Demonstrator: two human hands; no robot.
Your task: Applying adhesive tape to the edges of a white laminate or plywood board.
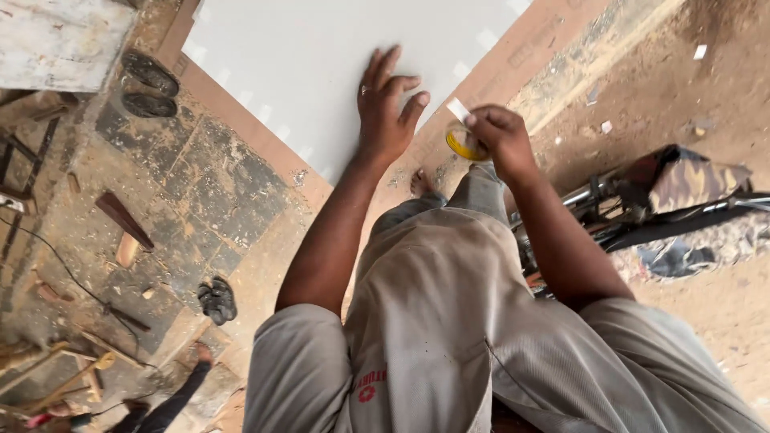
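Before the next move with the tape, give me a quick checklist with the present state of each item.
1. Left hand flat on the white board: ok, palm down, fingers spread.
2. Right hand gripping the yellow tape roll: ok, roll held at the fingertips.
3. Tape end free: ok, a short white strip stands up above the thumb.
4. Roll near the board's edge: ok, just off its right edge.
5. Strip stuck to the board: not ok, it is apart from it.
6. Tape left on the roll: cannot tell.
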